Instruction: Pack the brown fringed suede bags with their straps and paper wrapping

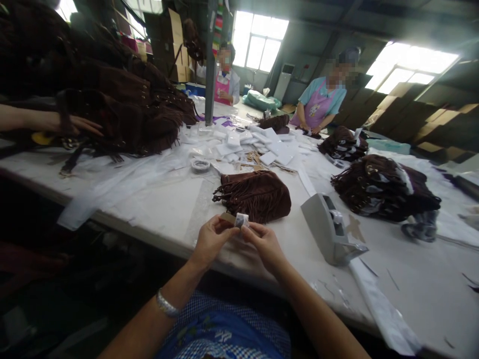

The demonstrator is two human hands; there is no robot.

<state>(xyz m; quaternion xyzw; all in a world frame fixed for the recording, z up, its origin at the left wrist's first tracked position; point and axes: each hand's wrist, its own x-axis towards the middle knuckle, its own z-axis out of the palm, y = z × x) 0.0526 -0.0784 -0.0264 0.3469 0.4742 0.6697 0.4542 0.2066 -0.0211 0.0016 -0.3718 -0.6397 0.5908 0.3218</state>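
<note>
Close together at the table's front edge, both my hands are closed in a pinch. My left hand (212, 238) grips a flat tan-brown strip (227, 218) by its lower edge. At the strip's right end is a small white-and-grey piece (241, 220), which my right hand (265, 244) pinches with thumb and fingers. I cannot tell whether the piece is wrapped around the strip or what it is. Just beyond my fingers lies a dark brown fringed suede bag (254, 194) on its side, its fringe towards the left.
Right of the bag stands a grey tape dispenser (325, 229). Stuffed brown bags (381, 187) lie farther right. White packets (258, 142) and a tape roll (200, 165) spread across the middle. Another person's hand (80, 123) touches piled bags at left; two people work across the table (149, 214).
</note>
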